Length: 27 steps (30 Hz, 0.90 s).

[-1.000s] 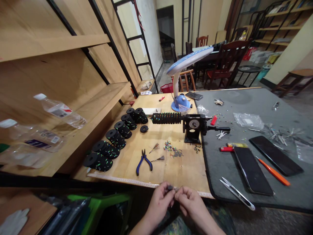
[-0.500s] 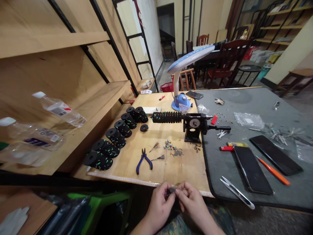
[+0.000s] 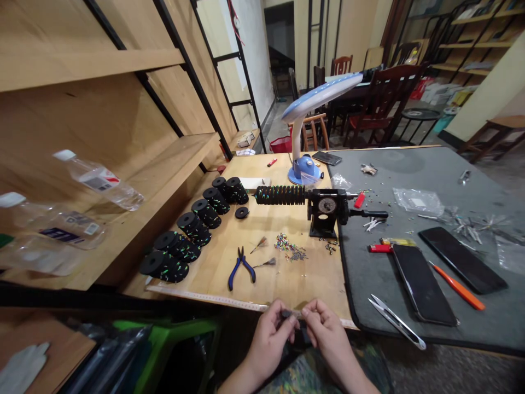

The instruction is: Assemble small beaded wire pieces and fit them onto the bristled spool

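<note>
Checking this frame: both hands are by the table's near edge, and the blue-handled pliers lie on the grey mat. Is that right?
Not quite: the blue-handled pliers lie on the bare wooden tabletop, left of the grey mat, as the head view shows. The left hand and right hand are indeed by the near edge.

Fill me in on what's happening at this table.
A person has both bare hands at its near edge. The left hand holds a small dark piece between thumb and fingers. The right hand is pinched beside it; anything in its grip is too small to tell. Beyond them lie blue-handled pliers and scattered colored beads, with a black cranked device farther back.
</note>
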Each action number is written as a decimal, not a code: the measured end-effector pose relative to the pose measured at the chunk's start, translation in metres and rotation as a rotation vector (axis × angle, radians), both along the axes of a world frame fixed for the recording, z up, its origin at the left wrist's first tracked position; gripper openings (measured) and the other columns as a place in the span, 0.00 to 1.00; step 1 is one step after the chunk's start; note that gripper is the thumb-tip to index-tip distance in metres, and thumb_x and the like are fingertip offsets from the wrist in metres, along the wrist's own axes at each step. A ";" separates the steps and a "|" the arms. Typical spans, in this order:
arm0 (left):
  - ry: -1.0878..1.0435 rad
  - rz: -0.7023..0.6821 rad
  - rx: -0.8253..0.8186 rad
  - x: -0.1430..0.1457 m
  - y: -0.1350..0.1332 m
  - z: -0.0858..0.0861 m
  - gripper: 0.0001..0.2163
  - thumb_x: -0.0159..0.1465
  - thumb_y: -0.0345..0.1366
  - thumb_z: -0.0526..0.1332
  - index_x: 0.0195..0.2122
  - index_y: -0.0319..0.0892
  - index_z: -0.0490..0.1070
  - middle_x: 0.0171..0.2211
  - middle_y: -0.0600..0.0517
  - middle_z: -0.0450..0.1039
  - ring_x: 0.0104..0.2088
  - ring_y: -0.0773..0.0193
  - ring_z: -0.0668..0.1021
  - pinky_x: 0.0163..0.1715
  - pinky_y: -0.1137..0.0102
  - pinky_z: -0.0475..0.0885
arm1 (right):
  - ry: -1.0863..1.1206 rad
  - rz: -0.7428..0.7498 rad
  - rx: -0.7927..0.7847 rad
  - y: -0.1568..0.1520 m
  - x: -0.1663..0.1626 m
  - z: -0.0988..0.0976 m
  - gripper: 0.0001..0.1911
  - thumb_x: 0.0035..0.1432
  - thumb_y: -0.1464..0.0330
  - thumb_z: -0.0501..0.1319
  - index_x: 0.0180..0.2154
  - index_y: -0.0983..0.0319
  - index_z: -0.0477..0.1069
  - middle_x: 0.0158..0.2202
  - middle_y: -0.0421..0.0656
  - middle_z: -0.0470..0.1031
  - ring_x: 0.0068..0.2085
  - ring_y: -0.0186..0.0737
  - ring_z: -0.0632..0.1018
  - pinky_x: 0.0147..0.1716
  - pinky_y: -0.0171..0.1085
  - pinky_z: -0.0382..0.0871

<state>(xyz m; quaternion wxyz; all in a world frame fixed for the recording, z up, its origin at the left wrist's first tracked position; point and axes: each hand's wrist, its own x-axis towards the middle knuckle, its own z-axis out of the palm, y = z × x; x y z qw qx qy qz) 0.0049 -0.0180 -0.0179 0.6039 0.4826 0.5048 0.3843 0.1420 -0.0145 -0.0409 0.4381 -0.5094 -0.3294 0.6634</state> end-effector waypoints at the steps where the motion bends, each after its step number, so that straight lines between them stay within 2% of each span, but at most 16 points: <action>1: -0.011 -0.004 -0.003 0.000 0.000 0.000 0.12 0.63 0.42 0.60 0.27 0.42 0.62 0.24 0.55 0.68 0.23 0.68 0.69 0.27 0.73 0.65 | 0.004 -0.002 -0.005 0.000 0.000 0.000 0.27 0.45 0.43 0.63 0.25 0.59 0.61 0.10 0.27 0.55 0.14 0.26 0.52 0.16 0.29 0.43; 6: -0.006 -0.041 -0.022 0.003 0.000 -0.002 0.09 0.61 0.36 0.60 0.27 0.42 0.62 0.22 0.57 0.64 0.23 0.69 0.67 0.25 0.74 0.63 | 0.026 -0.021 -0.014 -0.001 0.000 0.000 0.27 0.44 0.43 0.63 0.25 0.59 0.59 0.12 0.25 0.50 0.15 0.25 0.50 0.14 0.28 0.41; 10: 0.020 -0.065 -0.035 0.004 0.000 -0.004 0.06 0.60 0.32 0.58 0.27 0.41 0.63 0.22 0.57 0.64 0.22 0.69 0.67 0.24 0.74 0.63 | 0.006 -0.032 0.000 -0.002 0.000 0.001 0.27 0.44 0.42 0.62 0.25 0.59 0.60 0.12 0.25 0.50 0.14 0.25 0.51 0.14 0.28 0.42; 18: 0.090 -0.061 0.014 0.005 0.001 -0.015 0.03 0.59 0.30 0.57 0.28 0.40 0.64 0.22 0.57 0.65 0.22 0.69 0.68 0.24 0.75 0.64 | 0.019 -0.048 0.005 -0.001 0.000 0.002 0.29 0.43 0.41 0.62 0.25 0.59 0.59 0.12 0.25 0.50 0.15 0.25 0.50 0.14 0.27 0.42; 27: 0.162 -0.050 0.057 0.006 0.002 -0.012 0.03 0.59 0.30 0.57 0.28 0.39 0.66 0.25 0.54 0.68 0.27 0.66 0.70 0.28 0.74 0.66 | -0.018 -0.062 0.027 -0.002 0.000 0.005 0.29 0.44 0.40 0.61 0.24 0.59 0.59 0.13 0.25 0.50 0.15 0.25 0.51 0.15 0.28 0.43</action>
